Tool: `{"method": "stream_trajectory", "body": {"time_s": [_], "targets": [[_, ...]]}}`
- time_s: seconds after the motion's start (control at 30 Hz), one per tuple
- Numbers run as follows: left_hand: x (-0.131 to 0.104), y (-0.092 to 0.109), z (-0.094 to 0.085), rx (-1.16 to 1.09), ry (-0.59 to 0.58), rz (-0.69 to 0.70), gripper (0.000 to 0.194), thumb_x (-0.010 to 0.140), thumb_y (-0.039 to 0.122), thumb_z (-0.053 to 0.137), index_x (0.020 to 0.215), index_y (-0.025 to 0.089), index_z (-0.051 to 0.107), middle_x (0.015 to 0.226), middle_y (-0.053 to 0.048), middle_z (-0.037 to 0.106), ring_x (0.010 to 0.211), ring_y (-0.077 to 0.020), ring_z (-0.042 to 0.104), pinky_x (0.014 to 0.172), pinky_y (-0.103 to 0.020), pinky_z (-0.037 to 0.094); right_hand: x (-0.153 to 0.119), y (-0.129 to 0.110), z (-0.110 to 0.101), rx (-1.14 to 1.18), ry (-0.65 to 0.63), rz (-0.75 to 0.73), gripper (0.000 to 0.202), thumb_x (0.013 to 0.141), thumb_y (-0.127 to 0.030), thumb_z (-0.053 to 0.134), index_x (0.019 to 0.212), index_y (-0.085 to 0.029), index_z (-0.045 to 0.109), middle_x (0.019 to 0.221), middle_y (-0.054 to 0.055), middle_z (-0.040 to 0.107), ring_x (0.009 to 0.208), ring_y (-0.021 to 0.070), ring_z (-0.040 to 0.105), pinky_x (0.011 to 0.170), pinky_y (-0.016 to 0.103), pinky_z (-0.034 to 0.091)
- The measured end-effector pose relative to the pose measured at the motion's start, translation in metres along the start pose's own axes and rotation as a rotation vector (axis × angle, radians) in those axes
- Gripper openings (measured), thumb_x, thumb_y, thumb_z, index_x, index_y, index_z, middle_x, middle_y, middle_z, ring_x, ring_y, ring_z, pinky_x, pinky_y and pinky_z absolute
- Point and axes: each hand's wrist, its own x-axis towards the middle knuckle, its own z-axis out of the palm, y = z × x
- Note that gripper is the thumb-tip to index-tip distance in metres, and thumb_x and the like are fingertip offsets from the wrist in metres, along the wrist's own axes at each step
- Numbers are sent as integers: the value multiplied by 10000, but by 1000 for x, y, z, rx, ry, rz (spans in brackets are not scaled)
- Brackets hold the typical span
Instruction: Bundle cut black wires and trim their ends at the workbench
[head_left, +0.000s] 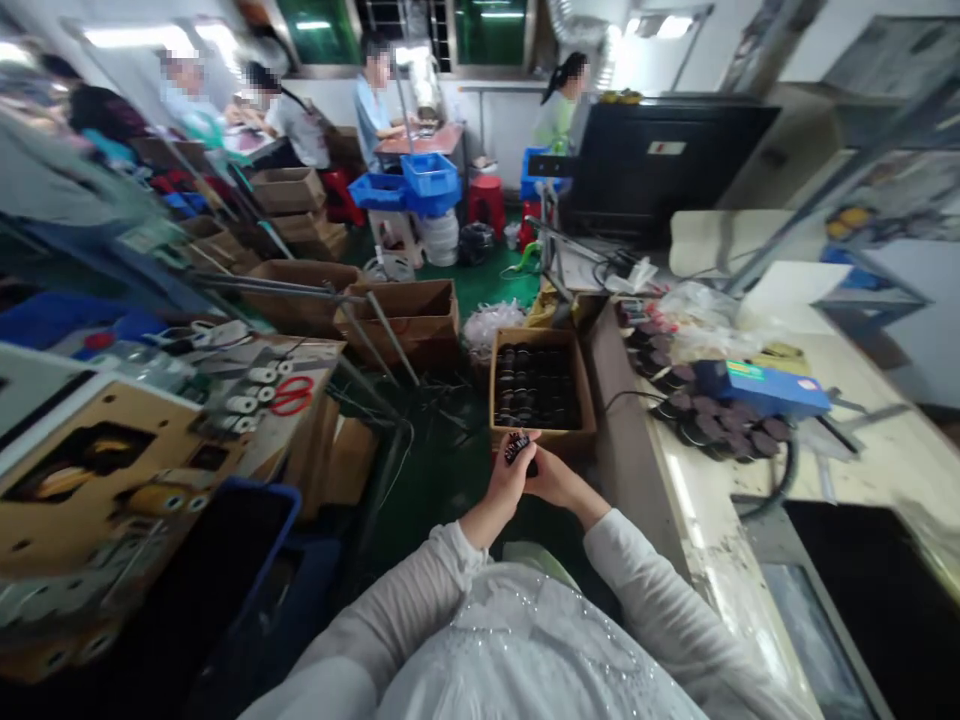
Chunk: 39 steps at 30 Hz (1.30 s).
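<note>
My left hand (507, 472) and my right hand (553, 474) meet in front of my body, both wrapped round a small black object (517, 448) with light marks on its face. Just beyond my hands stands an open cardboard box (544, 436) holding rows of dark round pieces (534, 385). My fingers hide part of the held object, and its exact kind is too small to tell.
On the right, a pale workbench (675, 480) carries a pile of dark round pieces (724, 425) and a blue box (776, 390). Red scissors (291, 396) lie on a cluttered table at left. Cardboard boxes (405, 330) stand ahead. Several people sit farther back.
</note>
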Motion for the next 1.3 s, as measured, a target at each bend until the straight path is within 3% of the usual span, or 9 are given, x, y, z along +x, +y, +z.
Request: {"method": "stream_trajectory", "body": {"time_s": [0.2, 0.33, 0.47, 0.6, 0.77, 0.83, 1.07, 1.2, 1.3], "targets": [[0, -13, 75, 154, -194, -70, 268, 866, 323, 546, 1094, 214, 635, 1201, -54, 654, 1179, -207, 559, 1080, -378, 350, -49, 18, -53, -37, 270, 137, 357, 668, -172, 646, 1025, -148, 643, 1008, 82, 704, 963, 266, 640, 859, 386, 500], [-1, -21, 112, 176, -301, -144, 270, 814, 352, 638, 1039, 207, 604, 1158, -74, 671, 1118, -218, 604, 1040, -393, 401, -73, 24, -77, 68, 392, 169, 209, 681, -170, 606, 884, -156, 658, 850, 32, 696, 872, 238, 633, 774, 335, 503], [5, -23, 132, 136, -546, -216, 603, 619, 364, 826, 1112, 187, 527, 1226, -132, 632, 1126, -251, 599, 1018, -418, 423, -92, 31, -95, 374, 459, 215, 71, 694, -214, 610, 751, -172, 617, 691, -19, 634, 673, 155, 575, 627, 266, 473], [29, -19, 146, 15, -885, -366, 920, 513, 421, 879, 1278, 176, 431, 1259, -177, 605, 1123, -288, 599, 972, -418, 448, -105, 34, -107, 695, 531, 294, 167, 576, -206, 698, 691, -171, 582, 596, -46, 568, 561, 104, 513, 552, 230, 417], [65, -15, 166, -32, -1195, -576, 1056, 466, 428, 894, 1372, 188, 408, 1127, -150, 677, 974, -286, 655, 839, -391, 490, -102, 24, -117, 906, 497, 264, 138, 536, -149, 647, 622, -172, 542, 543, -49, 556, 520, 78, 498, 493, 189, 363], [73, -14, 172, -46, -1231, -624, 1031, 468, 367, 897, 1370, 193, 430, 1074, -128, 695, 947, -269, 658, 821, -371, 490, -96, 21, -119, 943, 515, 297, 163, 516, -133, 647, 625, -176, 534, 542, -52, 565, 519, 81, 512, 483, 183, 366], [76, -18, 183, 0, -1149, -700, 743, 543, 211, 812, 1240, 164, 559, 1032, -99, 696, 836, -208, 657, 747, -318, 504, -87, 25, -124, 884, 562, 403, 220, 558, -217, 724, 713, -173, 574, 589, -26, 627, 562, 114, 586, 536, 218, 439], [73, -23, 195, -33, -1145, -803, 715, 568, 252, 808, 1228, 178, 544, 1056, -112, 690, 798, -219, 669, 704, -344, 529, -110, 27, -148, 714, 448, 403, 400, 612, -473, 755, 824, -147, 659, 758, 35, 696, 739, 174, 645, 648, 282, 494], [70, -28, 211, -52, -1102, -809, 703, 581, 249, 813, 1219, 178, 528, 1057, -111, 696, 792, -220, 677, 713, -358, 532, -139, 26, -168, 514, 570, 467, 475, 636, -562, 742, 859, -147, 681, 845, 45, 685, 798, 187, 619, 655, 284, 494]]}}
